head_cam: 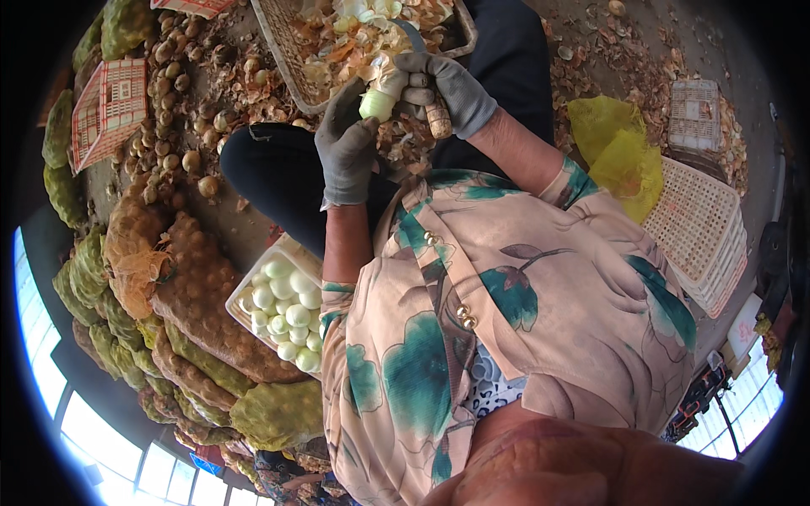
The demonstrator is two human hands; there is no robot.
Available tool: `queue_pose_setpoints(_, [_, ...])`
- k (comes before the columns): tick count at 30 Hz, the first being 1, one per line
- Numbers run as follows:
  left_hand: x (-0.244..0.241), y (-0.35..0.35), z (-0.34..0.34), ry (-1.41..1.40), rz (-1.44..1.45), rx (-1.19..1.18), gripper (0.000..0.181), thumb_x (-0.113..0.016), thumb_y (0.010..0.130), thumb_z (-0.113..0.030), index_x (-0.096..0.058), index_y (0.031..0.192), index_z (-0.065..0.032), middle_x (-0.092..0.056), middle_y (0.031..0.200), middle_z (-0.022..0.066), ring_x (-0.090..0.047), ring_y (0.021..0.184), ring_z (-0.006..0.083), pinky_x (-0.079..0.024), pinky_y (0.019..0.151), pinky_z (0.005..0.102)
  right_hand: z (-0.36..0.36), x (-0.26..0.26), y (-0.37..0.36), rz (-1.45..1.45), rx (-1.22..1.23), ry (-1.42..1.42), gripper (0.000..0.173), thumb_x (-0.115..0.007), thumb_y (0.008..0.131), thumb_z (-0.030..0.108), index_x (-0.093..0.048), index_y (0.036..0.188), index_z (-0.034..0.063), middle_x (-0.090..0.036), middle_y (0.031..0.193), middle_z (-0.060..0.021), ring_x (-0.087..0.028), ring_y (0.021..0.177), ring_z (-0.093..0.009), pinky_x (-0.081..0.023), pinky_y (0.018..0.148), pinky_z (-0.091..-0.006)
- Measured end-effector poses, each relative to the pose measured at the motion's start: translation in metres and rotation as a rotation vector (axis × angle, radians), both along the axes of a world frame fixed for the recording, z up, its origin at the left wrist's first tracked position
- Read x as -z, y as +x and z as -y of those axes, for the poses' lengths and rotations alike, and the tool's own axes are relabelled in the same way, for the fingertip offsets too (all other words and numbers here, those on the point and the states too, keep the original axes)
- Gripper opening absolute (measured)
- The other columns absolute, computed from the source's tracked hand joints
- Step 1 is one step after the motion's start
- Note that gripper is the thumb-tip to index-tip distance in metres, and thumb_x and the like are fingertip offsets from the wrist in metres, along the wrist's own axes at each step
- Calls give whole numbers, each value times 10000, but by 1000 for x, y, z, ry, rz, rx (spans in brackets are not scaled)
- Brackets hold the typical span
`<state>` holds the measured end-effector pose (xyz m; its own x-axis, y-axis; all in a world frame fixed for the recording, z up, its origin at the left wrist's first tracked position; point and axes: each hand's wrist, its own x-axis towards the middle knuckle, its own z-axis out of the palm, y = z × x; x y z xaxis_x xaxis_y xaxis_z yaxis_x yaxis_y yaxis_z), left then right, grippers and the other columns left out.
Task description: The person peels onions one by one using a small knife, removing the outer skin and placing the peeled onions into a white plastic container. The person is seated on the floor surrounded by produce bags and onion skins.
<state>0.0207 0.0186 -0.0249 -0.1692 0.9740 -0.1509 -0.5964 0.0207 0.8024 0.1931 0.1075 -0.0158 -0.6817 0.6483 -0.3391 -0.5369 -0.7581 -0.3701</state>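
My left hand (pixel 348 136), in a grey work glove, grips a partly peeled onion (pixel 378 104) by its pale green-white lower side. Papery skin still clings to the onion's upper part. In my right hand (pixel 452 92), also gloved, is a knife by its wooden handle (pixel 438 119); the curved blade (pixel 410 35) points away from me over the skins. My right fingers are close against the onion's right side, and whether they touch it is hard to tell. Beyond both hands lies a shallow plastic crate (pixel 276 57) holding loose onion skins (pixel 323 47).
A white crate (pixel 243 319) of peeled onions (pixel 297 315) stands by my left elbow. Unpeeled onions (pixel 191 161) and filled mesh sacks (pixel 196 284) lie left, near a red-and-white crate (pixel 111 111). Rightward are a yellow mesh bag (pixel 617 148) and stacked crates (pixel 693 218). Another person (pixel 281 474) is behind.
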Motion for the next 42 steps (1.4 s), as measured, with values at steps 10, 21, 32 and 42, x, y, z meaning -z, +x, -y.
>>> queue_pose_setpoints(10, [-3,7,-1,-144,-268,-58,587,-708,836,-55,-528,1361,135,-650,1258,192,-638,1136,227,-531,967,359,1,-4,-1,-124,-106,-5,203,-593,1004,163,-648,838,59,-421,624,92,-397,489,-20,-418,506,-224])
queue_pose_setpoints(21, [4,5,2,-108,-108,-107,555,-705,817,1,-549,1331,138,-665,1223,179,-654,1122,240,-530,981,367,-28,-9,19,762,-22,558,393,-630,1010,397,-687,931,17,-601,654,2,-566,492,-67,-493,460,-249])
queue_pose_setpoints(32, [5,-3,5,-93,-102,-18,557,-677,853,29,-518,1377,124,-643,1251,183,-664,1079,214,-562,902,310,2,-10,-2,490,-37,417,254,-727,938,212,-713,937,-42,-627,654,-38,-583,501,-100,-465,443,-223])
queue_pose_setpoints(42, [10,5,6,-130,-96,-59,575,-732,850,-60,-524,1349,135,-635,1253,201,-657,1104,282,-539,976,399,7,2,2,45,-20,30,229,-553,1017,125,-672,1098,-53,-562,718,8,-487,526,-55,-419,449,-194])
